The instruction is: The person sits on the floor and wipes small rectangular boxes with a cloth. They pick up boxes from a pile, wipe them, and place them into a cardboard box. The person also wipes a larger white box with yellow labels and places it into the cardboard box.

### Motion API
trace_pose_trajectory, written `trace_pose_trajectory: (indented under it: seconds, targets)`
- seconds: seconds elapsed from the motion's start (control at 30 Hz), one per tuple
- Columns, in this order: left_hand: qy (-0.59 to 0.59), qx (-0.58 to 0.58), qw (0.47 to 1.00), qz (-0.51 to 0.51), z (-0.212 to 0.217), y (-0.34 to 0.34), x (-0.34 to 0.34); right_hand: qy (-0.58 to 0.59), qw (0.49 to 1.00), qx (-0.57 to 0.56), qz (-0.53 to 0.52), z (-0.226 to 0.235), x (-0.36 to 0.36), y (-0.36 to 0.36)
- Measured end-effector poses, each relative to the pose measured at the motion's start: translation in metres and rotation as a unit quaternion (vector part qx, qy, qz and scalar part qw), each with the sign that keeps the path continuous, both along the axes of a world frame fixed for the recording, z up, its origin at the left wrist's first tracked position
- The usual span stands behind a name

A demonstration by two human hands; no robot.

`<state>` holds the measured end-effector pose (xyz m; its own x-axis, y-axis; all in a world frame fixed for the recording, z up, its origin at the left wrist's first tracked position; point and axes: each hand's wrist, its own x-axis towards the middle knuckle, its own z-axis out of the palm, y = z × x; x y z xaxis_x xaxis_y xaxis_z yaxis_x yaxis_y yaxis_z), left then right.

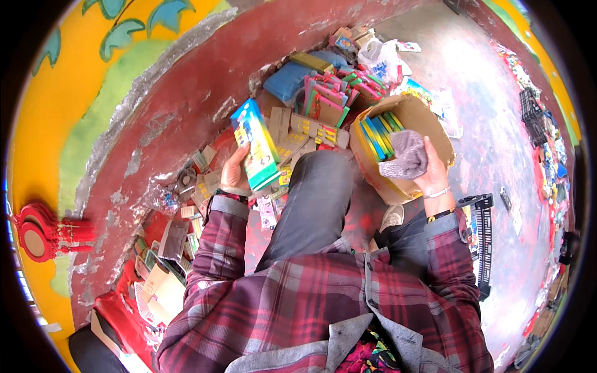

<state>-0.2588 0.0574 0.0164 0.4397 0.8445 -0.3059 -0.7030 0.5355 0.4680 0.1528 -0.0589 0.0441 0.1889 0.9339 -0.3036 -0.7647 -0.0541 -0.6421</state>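
My left hand [234, 170] is closed round the edge of a flat blue, yellow and green printed box [257, 146], held upright and slightly tilted above the floor. In my right hand [434, 175] is a bunched grey-purple cloth [407, 153], fuzzy like a knitted cap or rag. That hand is over the near right side of an open cardboard carton [377, 180]. Several thin yellow, green and blue boxes [377, 133] stand on edge inside the carton, partly hidden by the cloth.
Beyond my knee lie brown cardboard packs [283, 146], pink and green framed items [326, 99] and a blue bundle [287, 82]. A white plastic bag [378, 56] sits farther back. A black slatted crate [484, 248] is at my right. A red wall [161, 102] runs along the left.
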Motion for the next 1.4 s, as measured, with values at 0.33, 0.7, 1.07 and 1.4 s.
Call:
trace_pose_trajectory:
  seconds: [0.33,0.7,1.07,1.4]
  targets:
    - [-0.237,-0.103,0.95,-0.174,0.07,0.014,0.176,-0.332,0.929,0.152,-0.06,0.047,-0.007,-0.007]
    - [-0.016,-0.087,0.932,-0.353,0.011,-0.006,0.218,-0.728,0.664,0.127,0.109,0.038,-0.023,-0.013]
    - [0.226,0.314,0.906,-0.172,0.036,-0.017,0.23,-0.203,0.978,-0.008,-0.05,0.02,-0.015,-0.004]
    - [0.138,0.371,0.902,-0.17,0.04,-0.03,0.241,-0.336,0.941,0.008,0.025,0.047,0.008,-0.02]
